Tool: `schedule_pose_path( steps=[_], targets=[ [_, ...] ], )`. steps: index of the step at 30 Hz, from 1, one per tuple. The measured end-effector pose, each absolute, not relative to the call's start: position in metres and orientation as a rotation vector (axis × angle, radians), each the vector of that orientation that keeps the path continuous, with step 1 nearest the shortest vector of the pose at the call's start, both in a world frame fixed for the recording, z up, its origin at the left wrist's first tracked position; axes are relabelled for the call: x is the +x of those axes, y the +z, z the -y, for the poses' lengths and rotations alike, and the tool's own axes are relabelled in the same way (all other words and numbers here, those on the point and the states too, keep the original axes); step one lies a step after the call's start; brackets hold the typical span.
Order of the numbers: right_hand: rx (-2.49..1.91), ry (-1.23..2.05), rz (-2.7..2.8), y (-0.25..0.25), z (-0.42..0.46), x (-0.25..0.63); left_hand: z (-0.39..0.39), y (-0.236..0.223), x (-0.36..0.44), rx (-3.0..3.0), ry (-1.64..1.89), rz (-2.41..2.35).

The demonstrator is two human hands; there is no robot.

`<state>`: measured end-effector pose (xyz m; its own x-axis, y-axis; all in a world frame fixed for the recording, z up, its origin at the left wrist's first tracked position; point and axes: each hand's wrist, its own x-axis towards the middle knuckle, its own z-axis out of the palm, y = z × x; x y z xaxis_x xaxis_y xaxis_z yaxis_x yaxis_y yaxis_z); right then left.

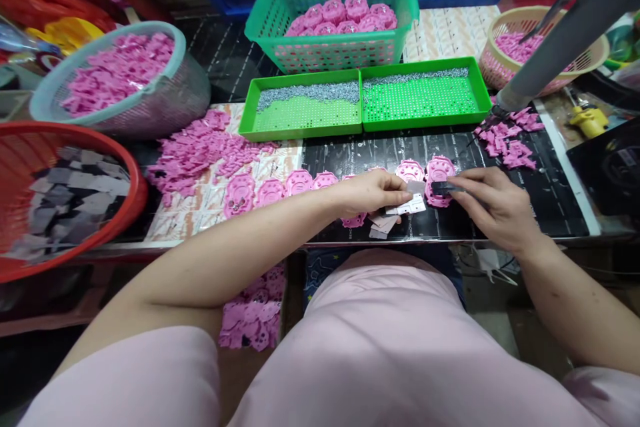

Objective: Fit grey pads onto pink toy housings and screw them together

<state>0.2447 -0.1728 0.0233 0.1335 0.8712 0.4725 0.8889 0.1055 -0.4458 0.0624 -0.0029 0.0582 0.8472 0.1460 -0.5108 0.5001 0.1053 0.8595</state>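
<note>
My left hand (377, 192) is closed on several flat light-grey plates (413, 204), fanned out past the fingertips. More grey plates (383, 225) show just below that hand. My right hand (493, 205) pinches a small dark plate (443, 188) between thumb and fingers, over the rightmost pink plastic part (441, 167). Whether the dark plate touches the part, I cannot tell. A row of similar pink plastic parts (270, 193) runs leftward along the table, partly covered by my left forearm. Another pink part (410, 169) lies just beyond my left fingertips.
Two green trays (300, 132) of small metal pieces stand behind the row. Beyond them is a green basket (330, 50) of pink assemblies. At left, a red basket (137, 197) holds grey plates beside a pale basket (193, 90) of pink pieces. A grey pole (555, 33) slants in at right.
</note>
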Motion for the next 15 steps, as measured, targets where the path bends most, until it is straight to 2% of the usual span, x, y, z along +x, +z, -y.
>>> schedule_pose_path(
  steps=[6,12,15],
  targets=[
    [-1.620,0.746,1.315,0.037,0.145,0.218,0.007,0.062,0.059,1.548,-0.357,-0.461],
    [-1.651,0.846,1.066,0.034,0.144,0.227,-0.009,0.054,0.036,1.254,-0.128,-0.697],
    [-1.687,0.680,1.014,0.030,0.143,0.226,-0.016,0.051,0.027,1.101,-0.069,-0.800]
  ],
)
